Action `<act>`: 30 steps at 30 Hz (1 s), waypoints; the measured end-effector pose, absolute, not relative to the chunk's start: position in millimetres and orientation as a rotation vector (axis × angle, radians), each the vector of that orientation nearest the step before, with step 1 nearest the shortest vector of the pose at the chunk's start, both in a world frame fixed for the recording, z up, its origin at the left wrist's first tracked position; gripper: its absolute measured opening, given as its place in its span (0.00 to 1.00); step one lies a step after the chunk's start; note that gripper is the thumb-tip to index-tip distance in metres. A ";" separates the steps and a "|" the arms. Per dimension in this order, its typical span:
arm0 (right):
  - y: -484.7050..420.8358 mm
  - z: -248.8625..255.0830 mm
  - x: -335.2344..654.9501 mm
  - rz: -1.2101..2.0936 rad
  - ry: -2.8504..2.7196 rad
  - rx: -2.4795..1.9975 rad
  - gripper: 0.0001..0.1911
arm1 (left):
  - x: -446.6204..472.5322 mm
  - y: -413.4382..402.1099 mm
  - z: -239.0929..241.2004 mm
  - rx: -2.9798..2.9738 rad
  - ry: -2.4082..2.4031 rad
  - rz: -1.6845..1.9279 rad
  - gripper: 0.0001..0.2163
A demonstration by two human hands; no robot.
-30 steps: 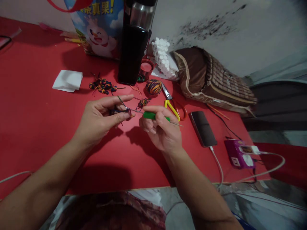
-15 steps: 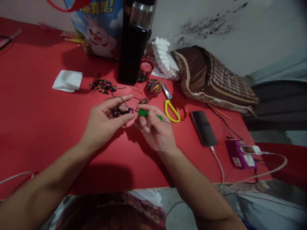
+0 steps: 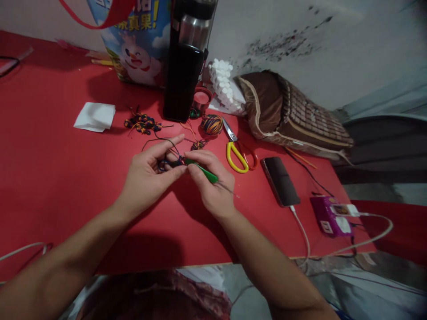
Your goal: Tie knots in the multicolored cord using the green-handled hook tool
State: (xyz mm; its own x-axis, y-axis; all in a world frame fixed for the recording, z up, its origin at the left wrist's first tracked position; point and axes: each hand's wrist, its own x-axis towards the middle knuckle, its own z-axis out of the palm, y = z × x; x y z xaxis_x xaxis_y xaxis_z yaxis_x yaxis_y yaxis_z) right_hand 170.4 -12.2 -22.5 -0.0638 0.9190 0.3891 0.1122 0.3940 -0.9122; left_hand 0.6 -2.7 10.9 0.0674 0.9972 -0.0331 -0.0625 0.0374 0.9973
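Note:
My left hand [image 3: 147, 173] pinches a small dark piece of crocheted yarn [image 3: 173, 163] between thumb and fingers, and a dark strand runs over its raised index finger. In my right hand [image 3: 213, 180] is a crochet hook with a green grip [image 3: 203, 172]; its thin metal back end sticks out past the palm. The hook's front tip meets the yarn piece and is hidden by my fingers. Just beyond the hands lie a small multicoloured yarn bundle [image 3: 198, 145] and a ball of orange and dark yarn [image 3: 212, 125].
Scissors [image 3: 237, 156] with yellow and red handles lie right of the yarn. Behind stand a black phone [image 3: 183, 84], a bottle [image 3: 195, 31] and a printed bag [image 3: 140, 58]. A charging phone [image 3: 280, 181], purple box [image 3: 328, 218], brown quilted bag [image 3: 300, 111], knotted yarn [image 3: 143, 123] and white paper [image 3: 95, 116] surround.
My right hand has moved slightly left and closer to the yarn piece, with the hook tilting more steeply downward to the right. The camera view has shifted a little.

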 end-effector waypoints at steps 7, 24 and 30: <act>-19.3 -21.1 164.2 0.799 -1.434 -1.049 0.12 | 7.4 -6.8 6.7 0.980 1.038 1.228 0.27; -4.3 -31.0 165.4 1.254 -1.037 -0.910 0.12 | 3.3 -2.6 9.5 0.836 1.039 1.142 0.22; 3.3 -27.1 164.0 1.595 -0.765 -0.773 0.16 | 1.2 -1.8 1.5 0.804 1.027 1.085 0.12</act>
